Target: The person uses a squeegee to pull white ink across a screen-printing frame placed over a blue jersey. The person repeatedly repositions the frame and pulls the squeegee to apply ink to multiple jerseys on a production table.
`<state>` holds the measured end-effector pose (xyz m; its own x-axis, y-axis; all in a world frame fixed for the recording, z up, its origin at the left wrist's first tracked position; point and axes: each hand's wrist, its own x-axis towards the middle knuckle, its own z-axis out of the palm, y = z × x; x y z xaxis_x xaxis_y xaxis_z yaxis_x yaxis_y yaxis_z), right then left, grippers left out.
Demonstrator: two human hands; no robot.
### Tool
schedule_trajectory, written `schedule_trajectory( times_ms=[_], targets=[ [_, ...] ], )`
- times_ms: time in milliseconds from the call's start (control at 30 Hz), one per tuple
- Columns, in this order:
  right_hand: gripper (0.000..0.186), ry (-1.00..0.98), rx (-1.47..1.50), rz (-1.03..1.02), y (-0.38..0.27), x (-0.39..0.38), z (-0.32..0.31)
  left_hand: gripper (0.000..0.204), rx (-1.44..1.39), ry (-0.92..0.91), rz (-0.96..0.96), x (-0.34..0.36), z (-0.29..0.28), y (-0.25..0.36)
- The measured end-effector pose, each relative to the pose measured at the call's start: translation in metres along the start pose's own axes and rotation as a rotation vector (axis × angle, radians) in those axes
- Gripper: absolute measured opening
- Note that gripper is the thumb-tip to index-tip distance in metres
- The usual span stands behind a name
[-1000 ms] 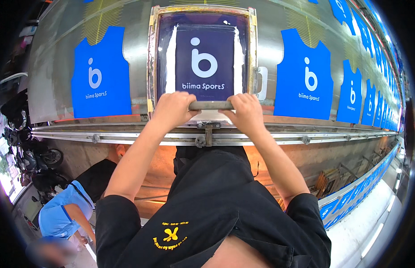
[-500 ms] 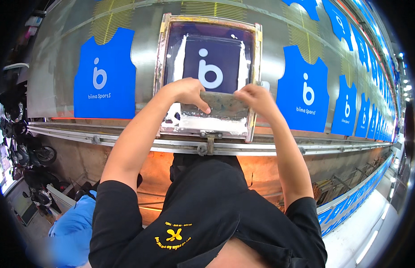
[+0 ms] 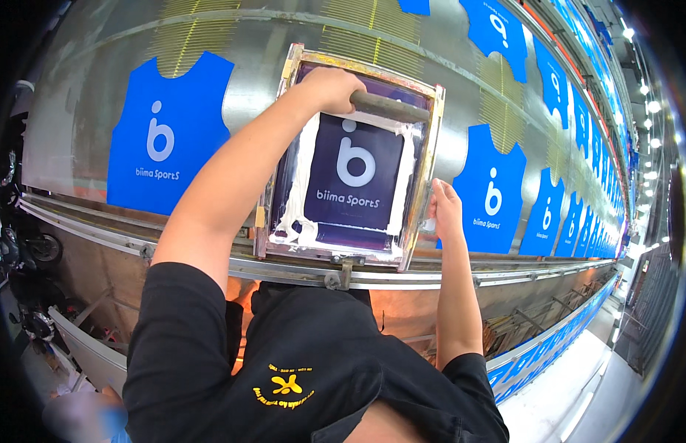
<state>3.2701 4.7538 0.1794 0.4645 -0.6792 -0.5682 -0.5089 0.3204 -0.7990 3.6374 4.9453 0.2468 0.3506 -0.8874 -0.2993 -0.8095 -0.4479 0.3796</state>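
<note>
Though ragged, white paste (image 3: 304,230) inside frame (image 3: 430,140)

Squeegee (image 3: 393,108): left end hidden from us by the left hand (image 3: 332,87). Right hand (image 3: 448,207): whether it grips anything, we cannot tell. Upper blue panel (image 3: 414,6): cut by top edge. Far panels (image 3: 606,210): too small to count. Co-worker (image 3: 80,415): blurred, cut by lower edge.

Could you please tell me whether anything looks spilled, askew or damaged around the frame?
Only one thing stands out: white paste lies in uneven smears inside the frame, with a lumpy patch near its lower-left corner. It may be ordinary residue; no damage is evident.
</note>
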Motion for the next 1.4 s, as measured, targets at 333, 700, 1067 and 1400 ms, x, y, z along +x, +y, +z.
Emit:
schedule_trajectory(
  times_ms=[333,700,1067,1400],
  targets=[
    [0.034,0.047,0.062,-0.079,-0.034,-0.026,0.008,0.053,-0.182,0.170,0.019,-0.175,0.110,0.083],
    [0.033,0.207,0.021,-0.463,-0.063,-0.070,0.061,0.056,-0.207,0.429,0.140,-0.301,0.151,0.094],
    [0.032,0.246,-0.230,-0.467,0.013,-0.119,0.368,0.050,-0.188,0.233,-0.101,-0.436,0.062,-0.151],
    [0.025,0.262,-0.301,-0.294,0.005,-0.160,0.489,0.052,-0.166,0.146,-0.046,-0.493,0.016,-0.248]
  ],
)
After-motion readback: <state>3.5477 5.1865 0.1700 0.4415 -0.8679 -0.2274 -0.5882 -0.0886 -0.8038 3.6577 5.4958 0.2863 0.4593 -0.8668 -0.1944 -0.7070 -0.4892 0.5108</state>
